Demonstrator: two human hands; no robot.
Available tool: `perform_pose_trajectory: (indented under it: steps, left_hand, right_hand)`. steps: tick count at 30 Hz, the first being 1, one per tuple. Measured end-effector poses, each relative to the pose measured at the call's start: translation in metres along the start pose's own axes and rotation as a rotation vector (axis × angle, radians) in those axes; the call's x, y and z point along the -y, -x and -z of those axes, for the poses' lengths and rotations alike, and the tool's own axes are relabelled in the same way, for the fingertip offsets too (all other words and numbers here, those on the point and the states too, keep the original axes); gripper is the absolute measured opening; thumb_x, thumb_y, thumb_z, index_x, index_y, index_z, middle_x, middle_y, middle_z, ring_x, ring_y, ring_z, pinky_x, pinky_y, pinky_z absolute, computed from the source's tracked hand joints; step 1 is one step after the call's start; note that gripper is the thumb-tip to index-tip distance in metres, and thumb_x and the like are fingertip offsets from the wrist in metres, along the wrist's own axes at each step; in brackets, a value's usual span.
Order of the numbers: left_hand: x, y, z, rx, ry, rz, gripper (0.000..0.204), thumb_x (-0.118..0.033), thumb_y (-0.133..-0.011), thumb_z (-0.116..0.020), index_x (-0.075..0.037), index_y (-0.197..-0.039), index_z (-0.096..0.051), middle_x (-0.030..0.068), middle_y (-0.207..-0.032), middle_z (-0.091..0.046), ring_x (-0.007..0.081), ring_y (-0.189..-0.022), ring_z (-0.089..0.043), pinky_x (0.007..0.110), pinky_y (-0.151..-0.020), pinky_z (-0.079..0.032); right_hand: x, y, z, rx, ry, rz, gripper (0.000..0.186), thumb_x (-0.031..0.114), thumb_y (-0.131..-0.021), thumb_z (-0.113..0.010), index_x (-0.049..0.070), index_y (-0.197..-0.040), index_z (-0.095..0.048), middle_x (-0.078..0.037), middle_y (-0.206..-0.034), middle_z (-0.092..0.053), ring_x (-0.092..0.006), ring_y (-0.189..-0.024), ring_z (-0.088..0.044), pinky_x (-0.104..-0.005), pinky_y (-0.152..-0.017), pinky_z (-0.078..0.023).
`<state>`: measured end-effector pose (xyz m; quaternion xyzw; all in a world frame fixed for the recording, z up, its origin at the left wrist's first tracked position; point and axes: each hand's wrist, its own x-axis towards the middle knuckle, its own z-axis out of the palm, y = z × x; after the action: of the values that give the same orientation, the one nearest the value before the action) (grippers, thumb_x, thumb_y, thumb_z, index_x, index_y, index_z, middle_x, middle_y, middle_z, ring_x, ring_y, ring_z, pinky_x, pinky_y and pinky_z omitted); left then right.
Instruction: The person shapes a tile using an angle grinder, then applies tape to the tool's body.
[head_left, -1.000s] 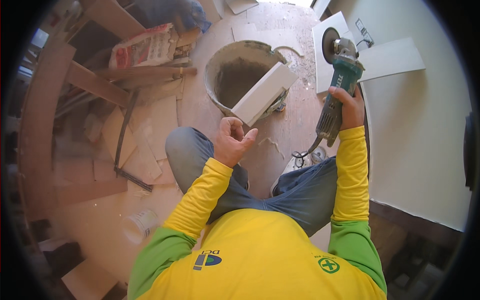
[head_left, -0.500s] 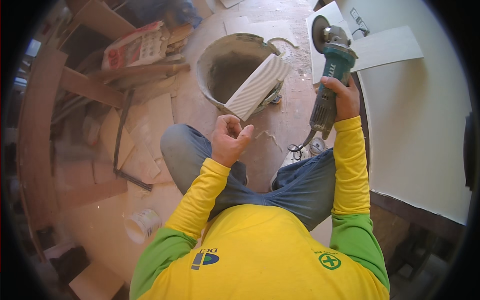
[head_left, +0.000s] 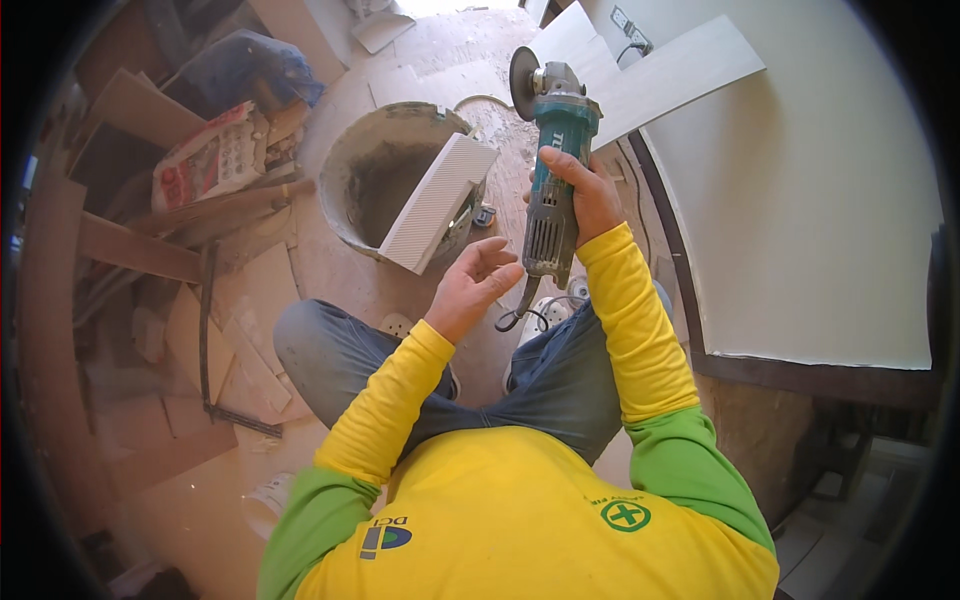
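Observation:
A teal and dark grey angle grinder stands upright in the grasp of my right hand, its disc at the top left. From its lower end a black cord curls down between my knees. My left hand is beside the grinder's lower body, a small gap away, with its fingers loosely bent and apart and nothing in them. Just beyond that hand, a ribbed, light-coloured tile strip lies slanted across the rim of a dusty round bucket.
Wood boards and a red-and-white sack are piled on the left, near a black angled bar. Pale panels lean by the white wall at right. A white tub stands beside my left elbow.
The view has shifted right, so surroundings sit further left. My right hand has brought the grinder inward, nearer my left hand. The left fingers have uncurled and moved towards the grinder.

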<state>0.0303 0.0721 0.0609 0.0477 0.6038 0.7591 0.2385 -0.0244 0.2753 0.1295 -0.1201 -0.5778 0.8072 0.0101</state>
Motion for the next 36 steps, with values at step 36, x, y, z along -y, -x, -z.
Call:
perform_pose_trajectory:
  steps: [36]
  left_hand:
    - [-0.025,-0.073,-0.040,0.412,0.203,0.208,0.060,-0.040,-0.084,-0.082,-0.005,-0.124,-0.054,0.0084,-0.105,-0.064,0.0187,-0.080,-0.066,0.031,-0.067,-0.056]
  right_hand:
    - [-0.029,-0.021,0.025,0.018,-0.121,0.006,0.052,0.034,-0.086,-0.077,-0.001,-0.121,-0.060,-0.016,-0.099,-0.070,-0.0255,-0.087,-0.071,-0.0334,-0.077,-0.059]
